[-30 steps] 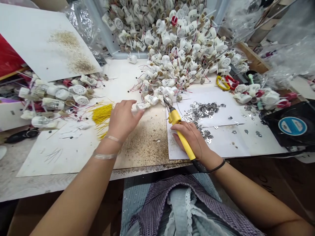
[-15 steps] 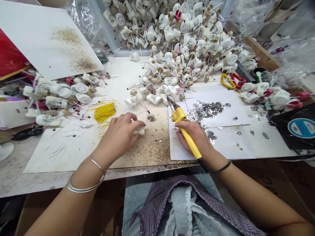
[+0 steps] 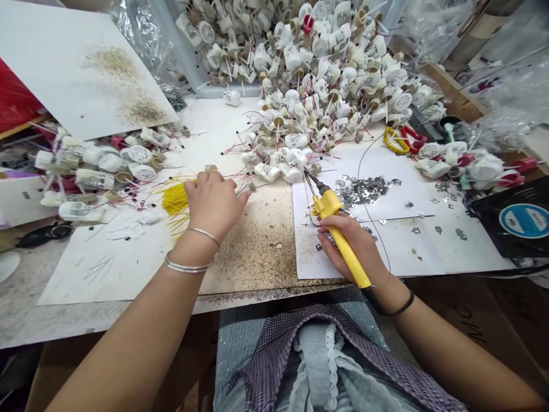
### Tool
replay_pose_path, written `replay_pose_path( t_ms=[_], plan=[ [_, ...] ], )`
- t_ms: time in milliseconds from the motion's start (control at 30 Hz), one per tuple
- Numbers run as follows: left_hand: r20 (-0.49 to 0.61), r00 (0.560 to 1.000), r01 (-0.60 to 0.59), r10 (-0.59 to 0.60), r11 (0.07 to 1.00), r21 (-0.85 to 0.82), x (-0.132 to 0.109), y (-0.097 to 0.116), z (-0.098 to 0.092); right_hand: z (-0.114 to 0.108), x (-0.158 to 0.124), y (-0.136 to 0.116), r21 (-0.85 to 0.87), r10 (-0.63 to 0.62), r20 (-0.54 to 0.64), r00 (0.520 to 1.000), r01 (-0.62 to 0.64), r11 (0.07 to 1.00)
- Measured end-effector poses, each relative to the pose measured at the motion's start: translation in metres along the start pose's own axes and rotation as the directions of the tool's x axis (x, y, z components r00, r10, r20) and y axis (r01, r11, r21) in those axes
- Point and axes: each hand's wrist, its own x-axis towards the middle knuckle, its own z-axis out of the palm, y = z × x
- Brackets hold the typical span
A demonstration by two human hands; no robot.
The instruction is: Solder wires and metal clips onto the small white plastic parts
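Right hand (image 3: 361,241) clasped round soldering iron (image 3: 348,253); left hand (image 3: 217,205), grip hidden — white parts (image 3: 292,97) heaped upper centre, how many finished unclear.

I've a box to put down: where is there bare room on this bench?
Beyond the left hand, between the left pile and middle pile. The speckled patch between that hand and the paper is open too. Crowded: both piles, the tray and the metal scraps.

The table (image 3: 64,326) carries a brown-specked board (image 3: 266,257) bearing loose yellow wires (image 3: 174,200), a heap of white parts (image 3: 295,114) and, at right, paper (image 3: 386,252) under scattered metal tabs (image 3: 364,191), with a bin (image 3: 206,90) standing behind.
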Motion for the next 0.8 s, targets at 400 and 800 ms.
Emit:
replay_pose_path(
  t_ms=[400,800],
  plan=[
    [-0.089,0.845,-0.530,0.527,0.805,-0.265,-0.059,0.010,-0.010,0.004,0.012,0.002,0.006,-0.049,0.057,0.997,0.049,0.999],
    [-0.171,0.961,-0.251,0.217,0.945,-0.210,-0.073,0.026,-0.005,0.008,0.008,-0.001,0.014,-0.091,0.164,0.982,0.090,0.996]
  ],
)
